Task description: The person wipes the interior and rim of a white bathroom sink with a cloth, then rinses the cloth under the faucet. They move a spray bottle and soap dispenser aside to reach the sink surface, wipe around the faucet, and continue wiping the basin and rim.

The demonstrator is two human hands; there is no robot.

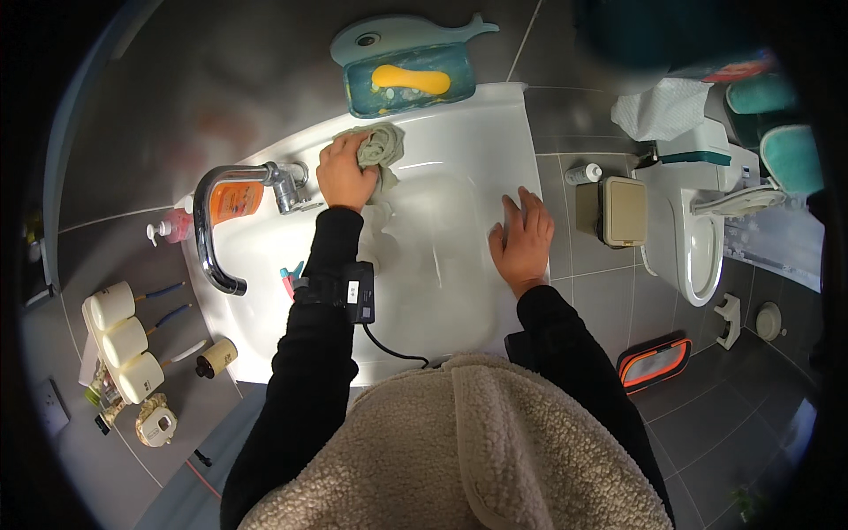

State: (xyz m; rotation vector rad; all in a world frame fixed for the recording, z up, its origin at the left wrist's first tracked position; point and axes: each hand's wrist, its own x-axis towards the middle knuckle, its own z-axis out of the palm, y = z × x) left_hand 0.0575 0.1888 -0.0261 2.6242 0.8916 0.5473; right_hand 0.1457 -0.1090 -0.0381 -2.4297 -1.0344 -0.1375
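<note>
Your left hand (346, 170) is curling its fingers over a bunched grey-green cloth (382, 141), holding it against the back ledge of the white sink (502, 132), near the faucet's base. Your right hand (523, 240) is resting on the sink's right side, loosely open, fingers a little spread and pointing away from you, gripping nothing. Both your forearms are stretching forward, the left one crossing the basin's left part.

On your left wrist, a black box (360, 293) is showing a small white label, and an orange container (236, 201) behind the faucet is bearing print too small to read.

The chrome faucet (202, 221) is arching just left of your left arm, crowding that side. A whale-shaped tray (402, 55) is sitting behind the sink, carrying a yellow object (411, 79). A beige bin (625, 212) is standing beyond your right hand.
</note>
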